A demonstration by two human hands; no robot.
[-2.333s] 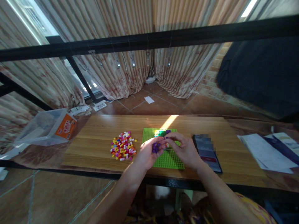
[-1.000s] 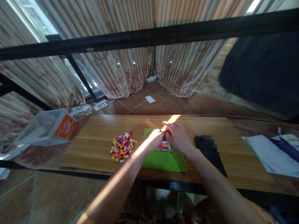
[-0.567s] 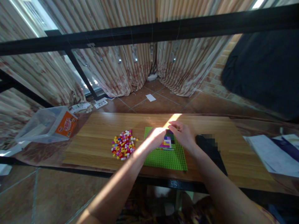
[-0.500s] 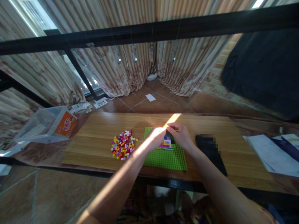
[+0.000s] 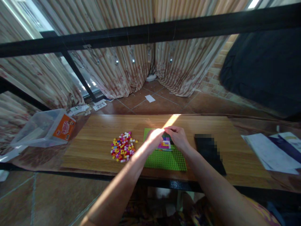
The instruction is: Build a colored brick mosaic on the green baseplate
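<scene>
A green studded baseplate (image 5: 164, 163) lies on the wooden table, with a low build of pink, purple, yellow and white toy bricks (image 5: 165, 144) on it. Over the plate's far part, my left hand (image 5: 154, 137) and my right hand (image 5: 177, 135) meet at the fingertips. Both are closed in a pinch. Anything between the fingers is too small or hidden to make out. To the left of the plate lies a pile of loose toy bricks (image 5: 122, 147), in red, yellow, pink, white and orange.
On the right of the table (image 5: 91, 135) lies a black flat object (image 5: 208, 153), partly pixelated. Papers (image 5: 270, 152) are beyond the right end. A clear plastic bin (image 5: 35, 131) with an orange label stands off the left end. A dark metal bar (image 5: 131, 34) crosses ahead, before curtains.
My right hand's fingers have come closer to the left hand's fingertips. Both hands stay over the far part of the baseplate. The view has shifted slightly.
</scene>
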